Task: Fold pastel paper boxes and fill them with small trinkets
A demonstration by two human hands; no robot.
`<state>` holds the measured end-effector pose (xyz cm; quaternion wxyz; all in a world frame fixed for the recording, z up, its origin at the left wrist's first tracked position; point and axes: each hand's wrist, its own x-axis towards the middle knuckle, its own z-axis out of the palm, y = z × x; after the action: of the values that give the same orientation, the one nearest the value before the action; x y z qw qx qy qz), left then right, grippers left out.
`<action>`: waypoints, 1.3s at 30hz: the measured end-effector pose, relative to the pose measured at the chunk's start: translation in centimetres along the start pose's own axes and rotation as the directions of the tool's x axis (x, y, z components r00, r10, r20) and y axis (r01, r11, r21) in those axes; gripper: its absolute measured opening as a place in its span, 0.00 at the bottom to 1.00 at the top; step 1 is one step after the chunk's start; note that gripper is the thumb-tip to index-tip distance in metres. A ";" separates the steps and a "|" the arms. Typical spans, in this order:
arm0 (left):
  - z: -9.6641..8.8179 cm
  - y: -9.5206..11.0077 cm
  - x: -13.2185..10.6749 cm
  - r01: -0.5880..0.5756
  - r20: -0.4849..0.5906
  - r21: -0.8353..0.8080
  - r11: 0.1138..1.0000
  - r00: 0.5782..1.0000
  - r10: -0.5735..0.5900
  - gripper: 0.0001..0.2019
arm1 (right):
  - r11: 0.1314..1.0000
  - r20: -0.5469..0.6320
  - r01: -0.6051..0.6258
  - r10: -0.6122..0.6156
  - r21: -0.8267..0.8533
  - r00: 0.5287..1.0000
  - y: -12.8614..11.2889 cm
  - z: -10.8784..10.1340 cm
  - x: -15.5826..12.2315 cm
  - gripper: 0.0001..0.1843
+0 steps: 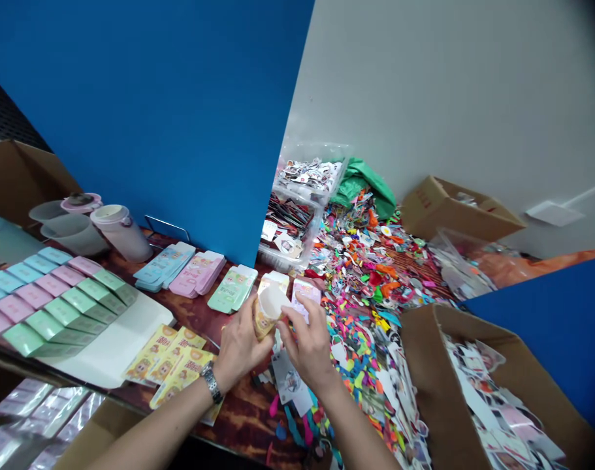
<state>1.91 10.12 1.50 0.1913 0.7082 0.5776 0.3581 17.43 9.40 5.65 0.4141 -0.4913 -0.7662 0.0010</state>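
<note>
My left hand [243,343], with a metal watch on its wrist, is wrapped around a small yellow printed carton [266,320]. The carton's upper end is open and shows its white inside. At its right rim are the thumb and index finger of my right hand [307,336], closed on the edge. Flat yellow cartons [184,365] lie left of my left wrist. Behind my hands is a row of flat carton stacks: blue [164,266], pink [198,273], green [233,288], yellow, and a lilac one [305,294] partly hidden by my right hand.
Folded blue, pink and green boxes stand in rows on a white board [145,326] at left. A lidded cup [122,233] stands behind. Colourful small pieces [366,346] cover the table's right, beside a cardboard box [434,385]. A blue partition [179,117] rises behind.
</note>
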 end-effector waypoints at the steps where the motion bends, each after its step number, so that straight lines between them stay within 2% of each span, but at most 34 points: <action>1: -0.1 0.1 -0.2 -0.011 0.018 -0.016 1.000 1.000 0.011 0.38 | 1.000 0.021 0.001 -0.001 0.017 1.000 0.1 0.0 -0.4 0.12; 3: -0.4 0.2 -0.5 -0.072 0.043 -0.043 0.997 0.996 0.074 0.39 | 0.992 0.104 -0.035 0.023 0.122 0.994 0.0 0.0 -1.0 0.12; 5: -0.6 0.3 -0.6 -0.137 0.051 -0.046 0.989 0.989 0.140 0.36 | 0.956 0.172 -0.147 0.104 0.256 0.979 -0.3 -0.3 -1.2 0.13; 7: -0.9 0.3 -0.6 -0.208 0.064 -0.016 0.978 0.976 0.208 0.32 | 0.874 0.191 -0.314 0.260 0.371 0.947 -0.5 -0.6 -1.1 0.15; 9: -1.1 0.3 -0.6 -0.283 0.080 0.020 0.959 0.957 0.280 0.30 | 0.757 0.215 -0.462 0.410 0.462 0.886 -0.6 -0.7 -0.8 0.15; 10: -1.2 0.3 -0.7 -0.315 0.084 0.033 0.949 0.947 0.311 0.29 | 0.703 0.250 -0.511 0.448 0.495 0.858 -0.6 -0.8 -0.6 0.15; 13: -1.2 0.2 -1.0 -0.338 0.073 0.057 0.939 0.940 0.334 0.31 | 0.624 0.371 -0.564 0.425 0.540 0.826 -0.4 -0.9 -0.1 0.13; 15: -1.1 0.1 -1.2 -0.304 0.079 0.079 0.949 0.951 0.298 0.36 | 0.646 0.389 -0.560 0.405 0.519 0.828 -0.4 -1.1 0.2 0.10; 17: -0.9 0.1 -1.4 -0.263 0.105 0.109 0.959 0.962 0.252 0.42 | 0.731 0.352 -0.519 0.391 0.443 0.851 -0.6 -1.3 0.4 0.08; 20: -0.8 0.3 -1.5 -0.240 0.159 0.176 0.955 0.964 0.213 0.45 | 0.875 0.280 -0.370 0.288 0.313 0.916 -1.1 -1.7 0.5 0.09; 22: -0.8 0.5 -1.5 -0.228 0.180 0.238 0.944 0.966 0.188 0.46 | 0.923 0.246 -0.276 0.211 0.267 0.946 -1.6 -1.5 0.1 0.12; 27: -0.9 1.1 -1.6 -0.205 0.194 0.350 0.914 0.970 0.144 0.46 | 0.951 0.148 -0.202 0.170 0.234 0.974 -2.4 0.5 -2.7 0.23; 29: -1.2 1.1 -1.5 -0.224 0.237 0.351 0.909 0.961 0.146 0.45 | 0.937 0.164 -0.224 0.184 0.267 0.969 -1.7 1.2 -3.5 0.23; 30: -1.4 1.1 -1.4 -0.247 0.258 0.327 0.912 0.952 0.166 0.45 | 0.915 0.189 -0.272 0.223 0.297 0.956 -1.2 1.4 -3.7 0.22; 32: -2.0 0.9 -1.1 -0.308 0.253 0.232 0.923 0.935 0.248 0.46 | 0.815 0.225 -0.439 0.379 0.378 0.898 0.4 1.4 -3.7 0.18; 33: -2.4 0.7 -0.9 -0.338 0.219 0.163 0.927 0.929 0.300 0.48 | 0.729 0.217 -0.527 0.483 0.437 0.848 1.2 1.4 -3.5 0.17; 34: -2.6 0.5 -0.7 -0.365 0.170 0.089 0.927 0.922 0.347 0.50 | 0.621 0.197 -0.593 0.587 0.513 0.785 1.9 1.4 -3.3 0.17; 36: -2.8 0.1 -0.5 -0.396 0.078 -0.063 0.916 0.913 0.400 0.55 | 0.374 0.198 -0.631 0.735 0.680 0.649 2.5 1.6 -3.0 0.20; 37: -2.7 -0.1 -0.6 -0.397 0.053 -0.135 0.908 0.912 0.407 0.57 | 0.257 0.237 -0.621 0.765 0.741 0.599 2.4 1.9 -3.0 0.22; 38: -2.4 -0.2 -0.8 -0.394 0.043 -0.201 0.897 0.911 0.410 0.57 | 0.156 0.297 -0.613 0.766 0.774 0.570 2.0 2.2 -3.1 0.22; 39: -2.0 -0.2 -1.0 -0.381 0.040 -0.253 0.889 0.914 0.403 0.56 | 0.082 0.368 -0.619 0.741 0.781 0.562 1.4 2.6 -3.3 0.22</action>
<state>0.20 8.89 2.41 0.2255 0.7975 0.3658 0.4235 17.43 8.69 1.33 0.5930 -0.5111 -0.3075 0.5409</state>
